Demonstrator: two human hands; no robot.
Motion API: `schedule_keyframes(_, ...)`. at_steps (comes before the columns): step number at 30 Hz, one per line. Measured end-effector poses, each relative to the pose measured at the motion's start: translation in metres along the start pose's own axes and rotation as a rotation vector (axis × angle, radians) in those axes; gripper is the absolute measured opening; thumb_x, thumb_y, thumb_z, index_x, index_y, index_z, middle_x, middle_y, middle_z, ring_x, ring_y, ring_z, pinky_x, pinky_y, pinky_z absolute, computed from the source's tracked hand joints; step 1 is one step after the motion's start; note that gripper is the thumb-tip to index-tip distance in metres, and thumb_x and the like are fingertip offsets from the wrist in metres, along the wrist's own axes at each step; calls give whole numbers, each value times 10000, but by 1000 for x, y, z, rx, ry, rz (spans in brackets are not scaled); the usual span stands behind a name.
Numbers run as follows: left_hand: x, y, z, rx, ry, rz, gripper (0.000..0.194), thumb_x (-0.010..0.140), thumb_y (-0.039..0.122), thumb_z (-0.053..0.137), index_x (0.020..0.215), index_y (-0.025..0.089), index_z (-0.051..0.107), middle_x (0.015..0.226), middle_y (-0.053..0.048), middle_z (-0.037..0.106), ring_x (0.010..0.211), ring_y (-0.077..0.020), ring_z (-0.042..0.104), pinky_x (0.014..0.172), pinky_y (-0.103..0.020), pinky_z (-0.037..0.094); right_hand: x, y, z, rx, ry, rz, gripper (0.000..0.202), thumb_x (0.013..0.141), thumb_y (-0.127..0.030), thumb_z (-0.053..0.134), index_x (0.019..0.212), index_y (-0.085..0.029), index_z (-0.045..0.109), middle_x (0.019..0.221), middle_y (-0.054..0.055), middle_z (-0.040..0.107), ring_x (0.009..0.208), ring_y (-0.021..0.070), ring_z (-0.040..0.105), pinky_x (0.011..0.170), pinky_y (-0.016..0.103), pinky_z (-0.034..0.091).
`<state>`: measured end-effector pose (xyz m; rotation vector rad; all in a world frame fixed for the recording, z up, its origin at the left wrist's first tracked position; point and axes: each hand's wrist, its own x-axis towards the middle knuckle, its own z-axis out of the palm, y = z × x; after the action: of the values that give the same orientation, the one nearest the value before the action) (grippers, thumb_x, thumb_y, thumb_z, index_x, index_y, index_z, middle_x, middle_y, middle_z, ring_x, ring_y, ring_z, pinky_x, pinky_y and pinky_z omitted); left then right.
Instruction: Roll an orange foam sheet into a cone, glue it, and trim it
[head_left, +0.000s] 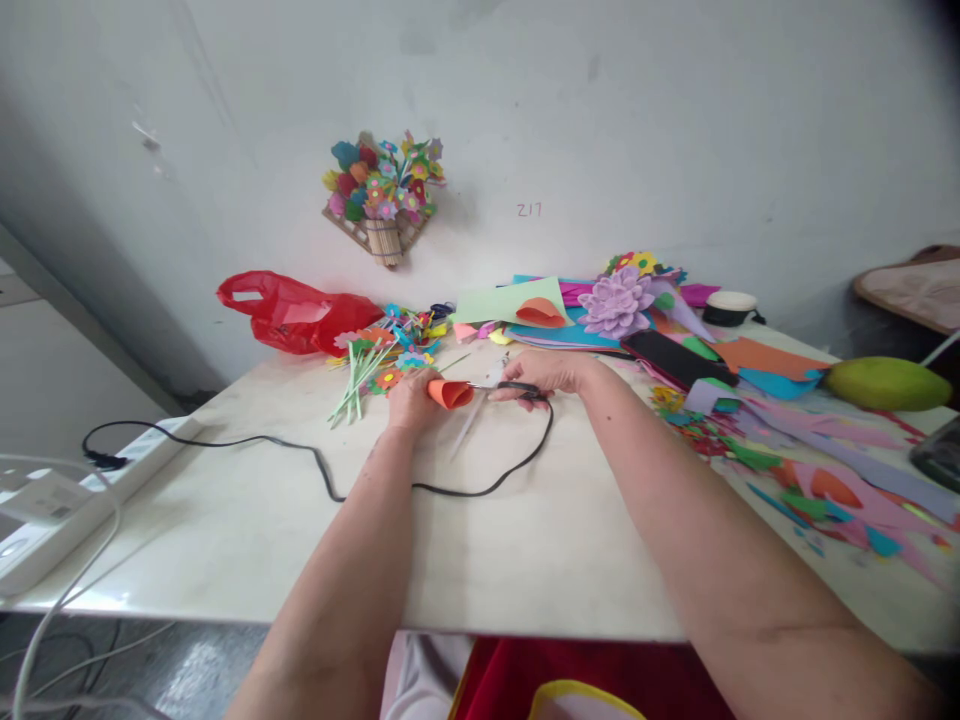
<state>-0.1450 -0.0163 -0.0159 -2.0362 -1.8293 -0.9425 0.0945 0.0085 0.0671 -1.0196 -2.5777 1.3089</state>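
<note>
My left hand [412, 400] is closed around a curled piece of orange craft sheet [450, 393]. Scissors with black handles [521, 388] are in my right hand [546, 370], their blades pointing left at the edge of the orange piece. Whether the blades are apart is too small to tell. Just behind the blades lies a whitish tool [491, 375], partly hidden by my right hand. A pale thin stick [466, 425] lies below it on the white table [525, 560]. Left of my left hand are paper flowers [388, 379] with light green stems [354, 385].
A black cord [480, 492] loops across the table to a white power strip [112, 500]. Red plastic bag [292, 315] at back left. Coloured sheets [510, 300], a purple flower [616, 300] and scraps [817, 490] cover the back and right. A yellow-green fruit-like object [889, 383] lies far right.
</note>
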Motion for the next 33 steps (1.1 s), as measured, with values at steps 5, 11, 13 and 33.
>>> schedule_keyframes(5, 0, 0, -1, -4, 10, 4, 181, 627, 309, 625, 787, 228, 602, 814, -25, 638, 842, -206, 569, 691, -289, 416, 1, 2, 1, -2, 6, -14, 391, 626, -513, 660, 624, -144, 533, 469, -28, 520, 353, 45, 423, 344, 168, 271)
schedule_keyframes(11, 1, 1, -1, -4, 5, -18, 177, 614, 294, 631, 775, 227, 601, 794, -26, 636, 821, -208, 570, 662, -289, 407, 4, 9, 1, 41, 31, -77, 376, 624, -505, 664, 633, -143, 560, 463, -38, 478, 373, 46, 395, 355, 171, 301)
schedule_keyframes(13, 1, 0, -1, -12, 11, -14, 189, 607, 297, 639, 779, 228, 604, 794, -24, 637, 816, -207, 569, 662, -288, 407, 4, 10, 0, 56, 36, -78, 370, 622, -505, 666, 659, -146, 580, 469, -39, 472, 377, 48, 391, 356, 173, 303)
schedule_keyframes(33, 2, 2, 2, -136, 68, 119, 177, 594, 254, 654, 760, 208, 612, 754, -23, 635, 748, -185, 570, 682, -286, 425, 4, -7, 7, 45, 28, 33, 411, 596, -523, 677, 621, -128, 562, 461, -22, 524, 349, 44, 428, 346, 166, 294)
